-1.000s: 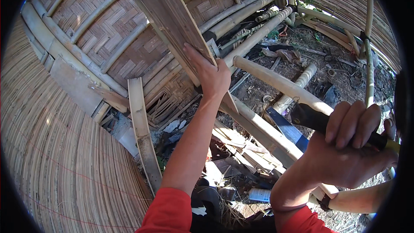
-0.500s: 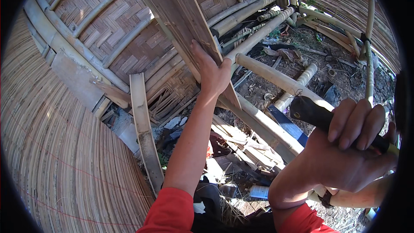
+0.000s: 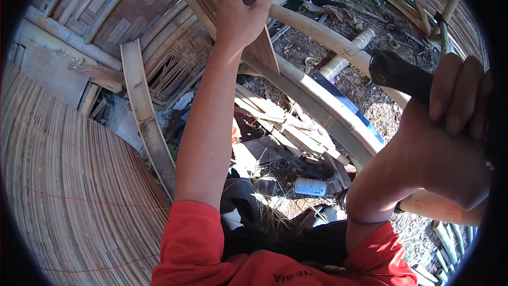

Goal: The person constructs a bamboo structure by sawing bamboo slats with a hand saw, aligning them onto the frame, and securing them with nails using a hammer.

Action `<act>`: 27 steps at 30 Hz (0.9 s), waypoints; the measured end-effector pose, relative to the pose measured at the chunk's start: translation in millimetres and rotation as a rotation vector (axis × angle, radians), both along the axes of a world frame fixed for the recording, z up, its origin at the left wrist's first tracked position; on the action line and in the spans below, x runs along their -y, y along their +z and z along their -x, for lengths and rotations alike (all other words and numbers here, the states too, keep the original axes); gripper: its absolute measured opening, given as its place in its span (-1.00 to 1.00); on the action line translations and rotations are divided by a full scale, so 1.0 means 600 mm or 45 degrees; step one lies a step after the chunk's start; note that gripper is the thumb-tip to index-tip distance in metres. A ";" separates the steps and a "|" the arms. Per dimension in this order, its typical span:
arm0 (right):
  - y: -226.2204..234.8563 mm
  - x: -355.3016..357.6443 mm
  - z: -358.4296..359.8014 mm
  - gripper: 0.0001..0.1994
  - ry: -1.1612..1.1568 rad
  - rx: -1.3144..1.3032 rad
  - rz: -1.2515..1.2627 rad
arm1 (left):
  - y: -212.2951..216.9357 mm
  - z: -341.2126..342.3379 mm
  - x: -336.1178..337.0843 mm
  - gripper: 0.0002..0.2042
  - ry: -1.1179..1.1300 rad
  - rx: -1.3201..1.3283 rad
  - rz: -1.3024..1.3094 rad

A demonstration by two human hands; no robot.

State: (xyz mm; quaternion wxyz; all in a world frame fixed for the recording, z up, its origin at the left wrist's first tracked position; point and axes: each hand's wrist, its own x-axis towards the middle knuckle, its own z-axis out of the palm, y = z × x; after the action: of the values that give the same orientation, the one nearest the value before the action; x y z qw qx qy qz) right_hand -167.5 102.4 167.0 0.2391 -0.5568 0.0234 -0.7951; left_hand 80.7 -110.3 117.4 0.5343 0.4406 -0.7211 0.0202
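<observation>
My left hand (image 3: 239,18) is stretched far forward and closed around a long brown split-bamboo plank (image 3: 263,53), its thumb on the right edge and its fingers on the left. Beneath the plank's lower end runs a pale bamboo pole (image 3: 317,92). At the right, my right hand (image 3: 444,127) is raised with its fingers wrapped round the dark handle (image 3: 399,74) of a tool. The butt of that handle points left toward the poles. The tool's working end lies hidden beyond the dark rim, so its kind does not show.
A curved bamboo half-pole (image 3: 142,95) leans beside a slatted bamboo screen (image 3: 79,180) on the left. Split bamboo strips (image 3: 288,124) and a white can (image 3: 309,186) lie below. A long blue strip (image 3: 346,103) sits behind the pole. Partly behind my right forearm is a bare limb (image 3: 439,205).
The view has tilted down, so the surroundings sit higher in the picture. My left hand keeps its grip on the plank. My right hand, still holding the handle, has shifted slightly rightward.
</observation>
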 end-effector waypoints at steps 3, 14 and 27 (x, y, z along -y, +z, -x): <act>-0.033 0.001 0.030 -0.74 -0.003 -0.241 -0.077 | -0.008 0.034 -0.009 0.04 0.122 -0.049 -0.226; -0.374 -0.277 0.027 -0.58 -0.032 -0.876 -1.587 | 0.051 0.013 -0.028 0.05 0.031 -0.035 -0.051; -0.570 -0.319 -0.030 -0.70 0.309 -1.720 -1.821 | 0.111 -0.066 -0.163 -0.04 -0.531 -0.361 -0.337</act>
State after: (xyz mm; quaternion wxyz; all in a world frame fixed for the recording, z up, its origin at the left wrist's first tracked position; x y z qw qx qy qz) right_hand -149.6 293.8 -175.1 0.5352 -0.6164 0.5720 -0.0796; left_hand 120.5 -12.2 184.2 0.5603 0.3470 -0.7106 -0.2464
